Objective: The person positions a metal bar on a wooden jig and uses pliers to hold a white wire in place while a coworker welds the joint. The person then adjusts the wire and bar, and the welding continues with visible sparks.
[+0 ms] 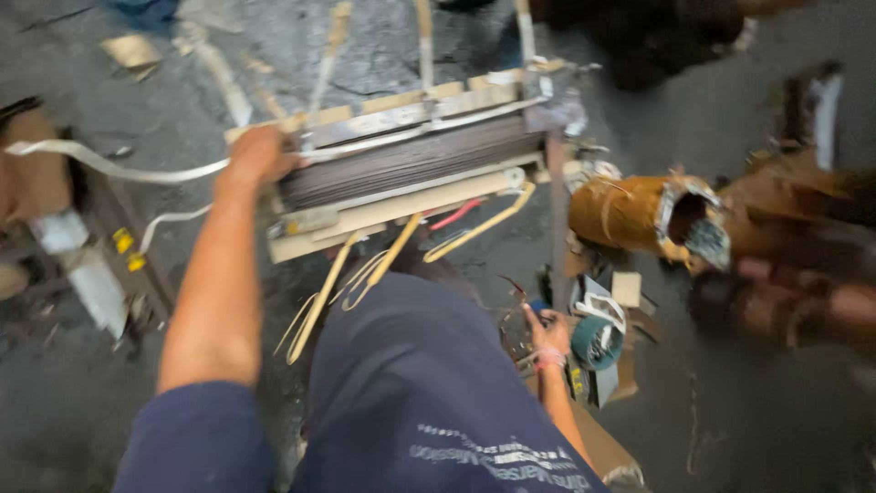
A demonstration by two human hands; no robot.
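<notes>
Gripping the core's [411, 160] left end, the left hand [258, 155] was closed around its frame. The right hand [547, 330] reached beside a teal tape roll [595, 342]; its grip could not be told.

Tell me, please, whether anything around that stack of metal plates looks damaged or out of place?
Yes. The brown wound coil right of the plate stack lies on its side with a torn, ragged open end. Yellowish strips hang loose from the stack, scraps litter the floor. The left hand grips the stack's corner; the right hand reaches among clutter.

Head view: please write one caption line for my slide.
Left hand rests on a stack of metal plates; right hand reaches a teal tape roll.
</notes>
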